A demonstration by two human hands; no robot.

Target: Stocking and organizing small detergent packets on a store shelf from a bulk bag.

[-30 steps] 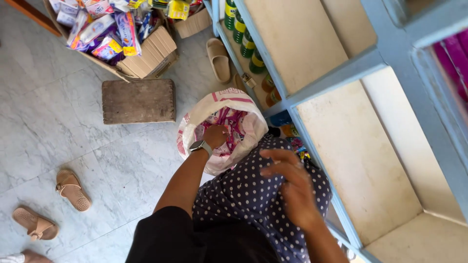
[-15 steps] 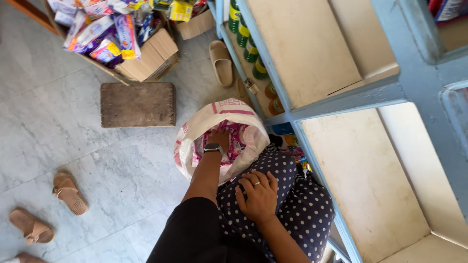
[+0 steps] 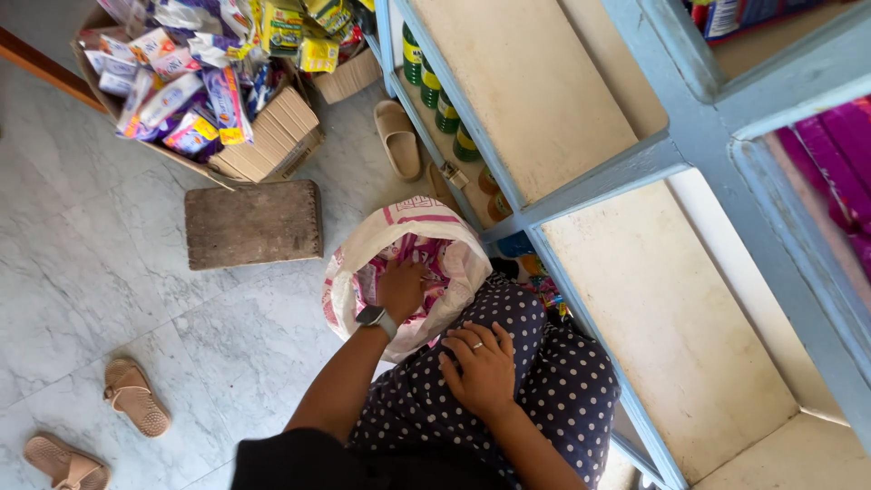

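A white and pink sack [image 3: 358,277] stands open on the marble floor, with pink packets inside. My left hand [image 3: 400,287], a watch on its wrist, reaches down into the sack among the packets; whether it grips one is hidden. My right hand [image 3: 482,365], with a ring on one finger, rests flat with fingers spread on my knee, which is covered in dark polka-dot cloth.
A low wooden stool [image 3: 253,224] sits left of the sack. A cardboard box of colourful packets [image 3: 195,86] stands beyond it. Blue shelves [image 3: 599,177] with bare boards rise at right, green bottles [image 3: 445,104] on a lower level. Sandals [image 3: 136,408] lie at left, a slipper [image 3: 399,138] near the shelves.
The view has shifted. My right hand slid down from the thigh to rest on the knee. My left hand has stayed inside the sack.
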